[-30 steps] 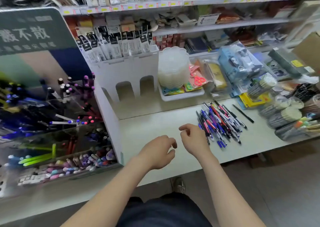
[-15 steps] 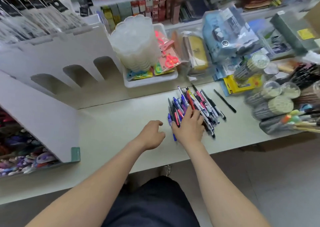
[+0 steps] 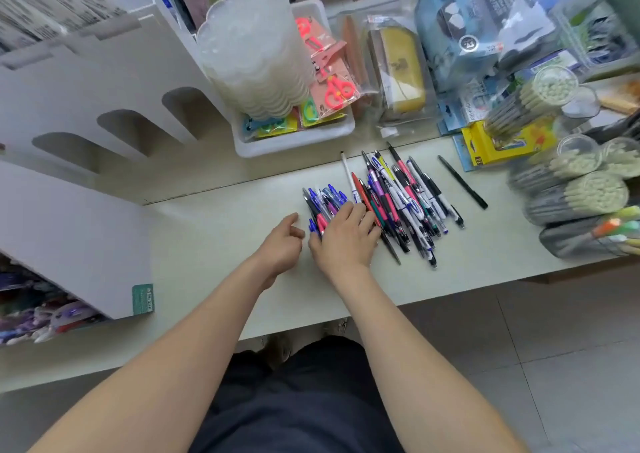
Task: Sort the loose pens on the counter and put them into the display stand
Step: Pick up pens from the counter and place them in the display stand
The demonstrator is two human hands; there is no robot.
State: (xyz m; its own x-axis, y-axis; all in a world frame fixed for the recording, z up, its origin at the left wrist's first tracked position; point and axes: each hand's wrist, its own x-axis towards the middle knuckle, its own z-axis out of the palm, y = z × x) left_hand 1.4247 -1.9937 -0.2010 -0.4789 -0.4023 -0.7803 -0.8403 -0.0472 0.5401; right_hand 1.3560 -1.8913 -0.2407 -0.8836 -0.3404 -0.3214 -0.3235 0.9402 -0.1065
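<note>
a: in the head view, where are the loose pens?
b: the pens (image 3: 398,203) lie in one heap on the pale counter (image 3: 207,238), right of centre, just in front of a white tray (image 3: 294,144). most point roughly away from the person, fanned and overlapping.
a: what do they look like?
b: slim pens. the left part of the heap is mostly blue with clear barrels. the middle has red, pink, purple and teal barrels. the right part is white with blue print and black clips. a lone black pen (image 3: 462,186) lies apart to the right.
a: the hands?
b: the right hand (image 3: 343,238) lies palm down on the left part of the heap, fingers spread and fairly straight, pressing on the pens, not closed around any. the left hand (image 3: 282,244) rests on the counter just beside it, fingers loosely curled, holding nothing.
a: and the display stand?
b: the display stand (image 3: 69,238) is at the left, well apart from the heap. it shows a white card side wall with a green label at its near corner. its stocked pens (image 3: 52,317) at the lower left are too blurred to sort by kind.
a: anything else?
b: the tray holds a stack of frosted dishes (image 3: 252,54) and carded scissors (image 3: 334,89). tubs of pencils (image 3: 588,196) lie on their sides at the right.
</note>
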